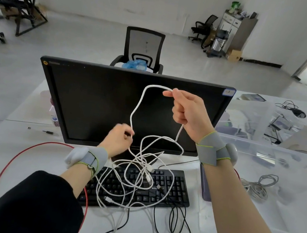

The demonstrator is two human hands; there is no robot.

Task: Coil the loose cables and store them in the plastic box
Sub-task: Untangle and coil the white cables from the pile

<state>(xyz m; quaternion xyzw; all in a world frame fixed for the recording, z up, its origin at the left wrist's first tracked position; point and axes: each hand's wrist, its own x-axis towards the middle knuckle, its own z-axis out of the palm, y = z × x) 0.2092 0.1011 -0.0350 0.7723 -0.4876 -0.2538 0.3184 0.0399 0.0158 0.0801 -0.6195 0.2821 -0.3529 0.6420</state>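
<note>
**Two hands lift a white cable before a monitor**

Black sleeves [37,204] frame the view. Right hand [187,109], raised, curls its grip around the white cable [138,104]; left hand [119,141], lower, pinches it. Tangled loops drape over the keyboard [174,188]. The plastic box [262,149] sits right on the surface [233,216].

White cable [136,112] looped up, rest tangled over keyboard; clear plastic box [273,153] at right

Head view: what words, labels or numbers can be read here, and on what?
Monitor top-left bezel lettering: too blurred to read.
Sticker on the monitor's top-right corner: too small to read.
Keyboard key legends: too blurred.
Bottle label left of the monitor: unreadable.
</note>
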